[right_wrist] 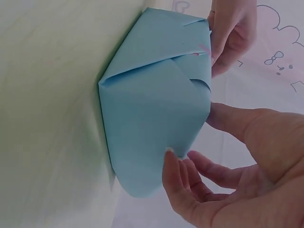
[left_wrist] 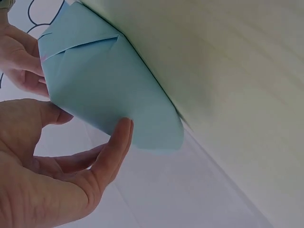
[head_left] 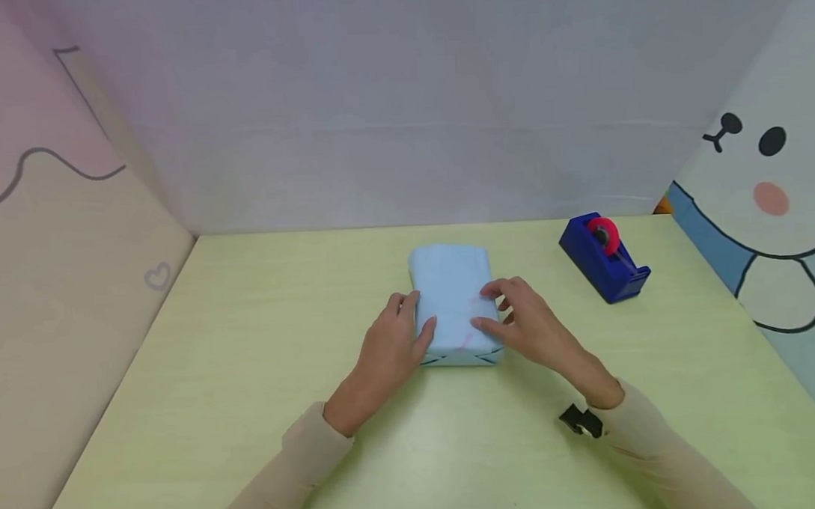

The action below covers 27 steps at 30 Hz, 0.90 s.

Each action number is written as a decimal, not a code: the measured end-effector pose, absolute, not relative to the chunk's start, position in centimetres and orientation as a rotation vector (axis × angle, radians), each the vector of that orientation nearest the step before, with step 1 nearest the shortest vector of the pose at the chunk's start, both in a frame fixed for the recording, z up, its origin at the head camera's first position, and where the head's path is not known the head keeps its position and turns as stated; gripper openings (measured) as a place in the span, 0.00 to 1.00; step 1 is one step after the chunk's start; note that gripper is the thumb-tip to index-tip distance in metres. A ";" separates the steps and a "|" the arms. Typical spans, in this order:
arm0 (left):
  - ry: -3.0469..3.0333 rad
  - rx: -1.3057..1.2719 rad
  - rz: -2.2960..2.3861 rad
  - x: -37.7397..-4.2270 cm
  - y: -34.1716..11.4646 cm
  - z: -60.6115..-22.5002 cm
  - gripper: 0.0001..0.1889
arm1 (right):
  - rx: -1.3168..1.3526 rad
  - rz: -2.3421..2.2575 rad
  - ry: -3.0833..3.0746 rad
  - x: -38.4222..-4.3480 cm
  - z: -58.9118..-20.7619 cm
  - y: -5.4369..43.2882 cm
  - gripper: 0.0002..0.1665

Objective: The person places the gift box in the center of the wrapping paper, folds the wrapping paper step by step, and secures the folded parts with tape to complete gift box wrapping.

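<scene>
A box-shaped package wrapped in light blue paper lies flat on the table, with folded flaps on its near end. My left hand holds its left edge, thumb on the top edge and fingertips against the side. Over on the right side, my right hand holds the package with its thumb and fingers at the edge. Both wrist views show the blue package up close, its folded paper overlapping at the end. Small pink marks show on the paper near the near edge.
A dark blue tape dispenser with a red-pink core stands at the back right of the pale yellow-green table. A grey-white wall rises behind the table. Printed panels stand at the left and right sides.
</scene>
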<state>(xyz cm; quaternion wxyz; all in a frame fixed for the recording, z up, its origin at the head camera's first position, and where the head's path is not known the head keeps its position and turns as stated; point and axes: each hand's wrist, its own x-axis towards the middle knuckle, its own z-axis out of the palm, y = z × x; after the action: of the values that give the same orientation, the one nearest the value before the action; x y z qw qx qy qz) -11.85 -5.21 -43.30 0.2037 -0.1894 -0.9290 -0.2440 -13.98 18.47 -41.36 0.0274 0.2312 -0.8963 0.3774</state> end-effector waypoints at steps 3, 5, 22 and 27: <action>-2.651 -0.527 -0.723 -12.1 -5.2 -43.2 0.26 | 0.607 1.247 -2.823 -13.8 -41.2 18.7 0.34; -2.684 -0.533 -0.766 -12.2 -5.3 -43.1 0.27 | 0.542 1.292 -2.854 -13.8 -41.1 18.8 0.39; -2.761 -0.465 -1.272 -12.4 -5.6 -42.9 0.22 | 0.624 1.374 -2.881 -14.0 -41.8 19.3 0.38; -2.734 -0.446 -1.255 -12.2 -5.5 -42.7 0.24 | 0.602 1.391 -2.843 -13.9 -41.5 19.1 0.39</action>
<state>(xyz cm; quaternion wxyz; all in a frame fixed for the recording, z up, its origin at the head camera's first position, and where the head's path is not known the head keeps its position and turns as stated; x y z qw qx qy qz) -12.19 -5.55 -42.65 0.0499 -0.1465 -0.8979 -0.4121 -13.92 19.13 -41.51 -0.0402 0.1867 -0.8817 0.4315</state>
